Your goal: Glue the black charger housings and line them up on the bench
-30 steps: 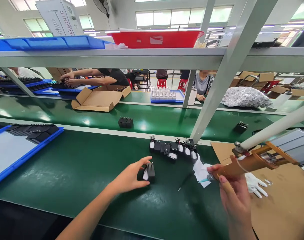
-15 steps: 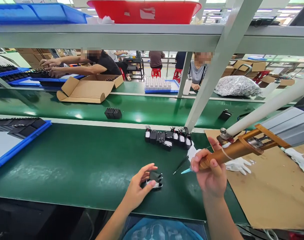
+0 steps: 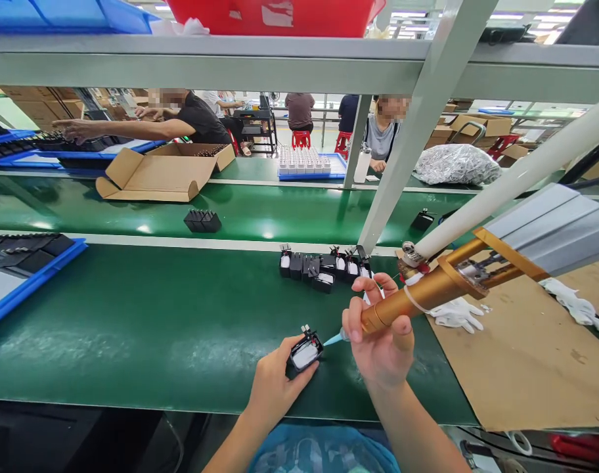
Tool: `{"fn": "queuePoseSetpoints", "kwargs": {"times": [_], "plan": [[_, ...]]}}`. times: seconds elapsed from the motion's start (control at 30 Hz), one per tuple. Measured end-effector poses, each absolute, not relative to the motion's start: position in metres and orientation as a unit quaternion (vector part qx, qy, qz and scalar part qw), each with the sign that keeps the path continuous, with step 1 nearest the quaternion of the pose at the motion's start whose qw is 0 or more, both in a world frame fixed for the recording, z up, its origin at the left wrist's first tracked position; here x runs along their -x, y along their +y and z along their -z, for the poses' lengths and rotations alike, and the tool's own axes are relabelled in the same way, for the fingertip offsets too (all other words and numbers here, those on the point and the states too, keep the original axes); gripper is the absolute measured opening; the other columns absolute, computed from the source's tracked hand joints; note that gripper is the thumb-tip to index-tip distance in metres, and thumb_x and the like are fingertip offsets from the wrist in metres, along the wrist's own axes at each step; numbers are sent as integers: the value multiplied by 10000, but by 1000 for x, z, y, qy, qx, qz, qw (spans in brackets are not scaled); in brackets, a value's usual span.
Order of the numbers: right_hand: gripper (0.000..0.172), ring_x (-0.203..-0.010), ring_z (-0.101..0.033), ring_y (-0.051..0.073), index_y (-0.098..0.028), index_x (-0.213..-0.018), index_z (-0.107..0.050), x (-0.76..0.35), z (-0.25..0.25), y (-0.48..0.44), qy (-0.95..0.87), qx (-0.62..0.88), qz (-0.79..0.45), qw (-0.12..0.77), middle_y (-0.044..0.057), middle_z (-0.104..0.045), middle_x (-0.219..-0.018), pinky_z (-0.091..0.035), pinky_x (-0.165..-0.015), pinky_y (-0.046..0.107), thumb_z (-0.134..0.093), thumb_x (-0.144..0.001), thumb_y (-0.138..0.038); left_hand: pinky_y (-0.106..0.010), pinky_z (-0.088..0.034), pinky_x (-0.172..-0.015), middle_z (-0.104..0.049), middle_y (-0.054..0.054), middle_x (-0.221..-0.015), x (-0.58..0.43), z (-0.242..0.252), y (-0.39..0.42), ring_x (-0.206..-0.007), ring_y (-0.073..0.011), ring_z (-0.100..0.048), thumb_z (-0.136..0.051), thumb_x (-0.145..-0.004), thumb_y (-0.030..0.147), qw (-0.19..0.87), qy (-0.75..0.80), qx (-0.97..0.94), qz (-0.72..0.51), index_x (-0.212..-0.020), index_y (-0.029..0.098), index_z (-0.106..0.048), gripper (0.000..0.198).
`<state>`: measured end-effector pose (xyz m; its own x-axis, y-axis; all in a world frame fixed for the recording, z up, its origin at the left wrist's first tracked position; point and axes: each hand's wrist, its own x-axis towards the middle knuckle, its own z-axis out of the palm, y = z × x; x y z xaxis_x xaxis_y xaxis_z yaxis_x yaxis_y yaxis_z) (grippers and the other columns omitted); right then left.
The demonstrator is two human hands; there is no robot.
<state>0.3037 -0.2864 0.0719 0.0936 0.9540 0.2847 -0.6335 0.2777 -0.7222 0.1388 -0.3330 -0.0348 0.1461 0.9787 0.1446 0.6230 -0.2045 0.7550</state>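
My left hand point(image 3: 274, 384) grips a small black plug housing point(image 3: 305, 349), tilted so its white inside and metal prongs face up, just above the near edge of the green table point(image 3: 146, 328). My right hand point(image 3: 381, 341) is wrapped round the gold barrel of a dispensing tool point(image 3: 427, 295). Its pale blue tip point(image 3: 333, 339) sits right beside the housing's right edge. A white tube point(image 3: 516, 184) runs from the tool up to the right. A cluster of similar black housings point(image 3: 324, 268) lies further back on the table.
A blue tray point(image 3: 18, 276) with black parts sits at the left. Brown cardboard point(image 3: 526, 355) with white gloves point(image 3: 454, 314) covers the right. A slanted grey post point(image 3: 402, 151) rises behind. Beyond a green conveyor point(image 3: 260, 217), people work near an open carton point(image 3: 156, 174).
My left hand has turned the housing open side up and drawn it nearer. My right hand has brought the tool's tip leftward to the housing. The view has tilted down.
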Motion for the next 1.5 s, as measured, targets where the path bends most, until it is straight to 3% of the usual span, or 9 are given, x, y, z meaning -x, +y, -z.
{"fn": "queuePoseSetpoints", "kwargs": {"times": [0.27, 0.47, 0.67, 0.93, 1.17, 1.37, 1.5], "plan": [[440, -388, -444, 45, -282, -1037, -520, -301, -70, -288, -364, 201, -559, 718, 4, -557, -988, -299, -365, 237, -598, -737, -595, -257, -526, -641, -703, -2, -903, -147, 5, -332, -741, -159, -670, -643, -784, 255, 190, 519, -732, -399, -1062, 242, -530, 301], [322, -378, -460, 42, -264, -881, -492, -301, -71, -290, -356, 174, -567, 722, -13, -565, -984, -280, -367, 225, -603, -765, -543, -236, -521, -642, -707, 0, -901, -147, 2, -333, -735, -148, -672, -661, -774, 238, 166, 500, -743, -412, -1076, 232, -526, 330], [436, -392, -474, 52, -287, -1078, -505, -299, -73, -291, -349, 169, -571, 724, 9, -565, -1009, -292, -369, 235, -609, -750, -554, -225, -517, -634, -710, 9, -882, -147, 4, -334, -713, -140, -668, -674, -766, 246, 156, 514, -734, -416, -1073, 234, -536, 336], [413, -408, -469, 62, -300, -1086, -505, -292, -76, -290, -351, 167, -564, 728, 15, -567, -1023, -325, -379, 254, -546, -774, -567, -202, -496, -538, -702, 28, -777, -155, 12, -328, -573, -114, -627, -674, -747, 239, 178, 556, -699, -413, -1012, 219, -547, 294], [420, -408, -464, 65, -296, -1083, -491, -284, -80, -291, -356, 156, -573, 721, 20, -562, -1022, -308, -380, 256, -548, -772, -573, -210, -528, -605, -719, 2, -870, -170, 8, -324, -694, -136, -676, -688, -738, 218, 184, 507, -704, -462, -1038, 225, -549, 331], [323, -397, -467, 57, -271, -917, -499, -284, -80, -291, -368, 139, -572, 720, 6, -549, -1001, -298, -376, 246, -543, -785, -562, -235, -547, -656, -721, -23, -922, -173, 8, -321, -751, -156, -694, -689, -757, 250, 160, 475, -711, -494, -1078, 227, -529, 360], [387, -395, -465, 59, -287, -1026, -504, -284, -79, -291, -359, 125, -581, 720, 11, -545, -1010, -298, -371, 250, -543, -773, -577, -241, -552, -667, -724, -36, -946, -173, 9, -321, -771, -163, -701, -677, -774, 257, 154, 474, -714, -492, -1095, 227, -520, 359]]}}
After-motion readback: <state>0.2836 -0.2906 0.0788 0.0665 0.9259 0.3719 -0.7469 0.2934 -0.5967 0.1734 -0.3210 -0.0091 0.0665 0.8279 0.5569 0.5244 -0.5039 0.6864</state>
